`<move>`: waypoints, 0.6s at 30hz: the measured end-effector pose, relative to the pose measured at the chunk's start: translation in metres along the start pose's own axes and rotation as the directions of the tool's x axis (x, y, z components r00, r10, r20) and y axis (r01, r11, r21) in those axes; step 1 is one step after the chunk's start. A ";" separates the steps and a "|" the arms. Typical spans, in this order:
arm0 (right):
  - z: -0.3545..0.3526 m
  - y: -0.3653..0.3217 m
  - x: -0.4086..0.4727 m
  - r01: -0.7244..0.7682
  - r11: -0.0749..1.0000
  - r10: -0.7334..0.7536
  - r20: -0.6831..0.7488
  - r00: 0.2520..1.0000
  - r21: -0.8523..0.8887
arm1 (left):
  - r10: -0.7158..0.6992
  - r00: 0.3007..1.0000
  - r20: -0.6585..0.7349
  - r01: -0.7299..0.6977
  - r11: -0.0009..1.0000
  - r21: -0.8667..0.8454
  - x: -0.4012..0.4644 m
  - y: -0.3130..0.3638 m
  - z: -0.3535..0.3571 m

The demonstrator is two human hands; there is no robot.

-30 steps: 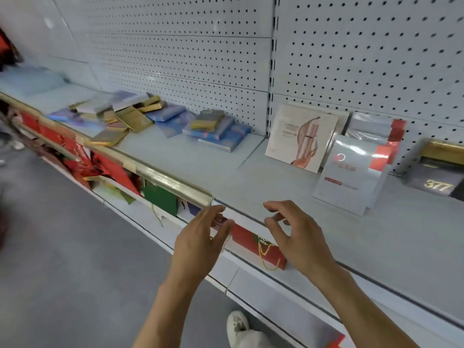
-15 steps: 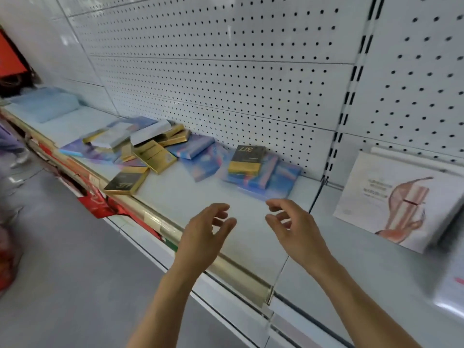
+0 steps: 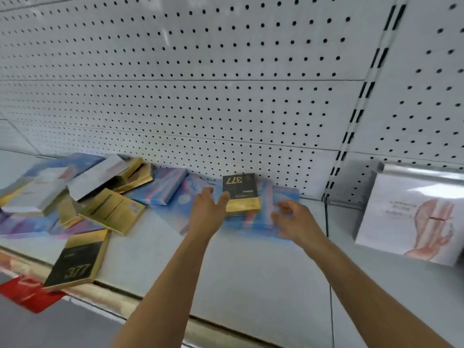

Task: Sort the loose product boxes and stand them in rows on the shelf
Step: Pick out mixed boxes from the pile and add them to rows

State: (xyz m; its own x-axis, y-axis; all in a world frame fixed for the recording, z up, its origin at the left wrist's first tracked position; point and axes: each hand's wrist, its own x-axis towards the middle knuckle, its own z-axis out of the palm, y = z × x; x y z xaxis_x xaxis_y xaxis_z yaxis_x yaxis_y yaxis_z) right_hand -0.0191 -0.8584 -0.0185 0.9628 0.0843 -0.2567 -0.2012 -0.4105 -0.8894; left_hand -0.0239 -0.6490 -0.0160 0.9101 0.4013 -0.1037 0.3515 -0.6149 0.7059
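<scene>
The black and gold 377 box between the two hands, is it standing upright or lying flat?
Lying flat. The black and gold 377 box rests face up on blue boxes, its printed face showing.

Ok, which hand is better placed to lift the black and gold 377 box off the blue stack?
Left, probably. The left hand has its fingertips right at the 377 box, while the right hand sits lower, by the blue boxes.
</scene>
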 end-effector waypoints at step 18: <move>0.048 -0.003 -0.007 -0.237 0.862 0.344 -0.174 0.923 0.448 | 0.117 0.838 0.533 0.065 0.948 -0.311 0.048 -0.027 -0.014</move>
State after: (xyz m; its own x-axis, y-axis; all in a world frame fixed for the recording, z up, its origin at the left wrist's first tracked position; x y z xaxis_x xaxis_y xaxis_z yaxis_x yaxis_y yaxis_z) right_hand -0.0338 -0.8146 -0.0322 0.8504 -0.2214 -0.4772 -0.4825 0.0333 -0.8753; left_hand 0.0069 -0.6031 -0.0302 0.9209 -0.0971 -0.3776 0.3246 -0.3456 0.8805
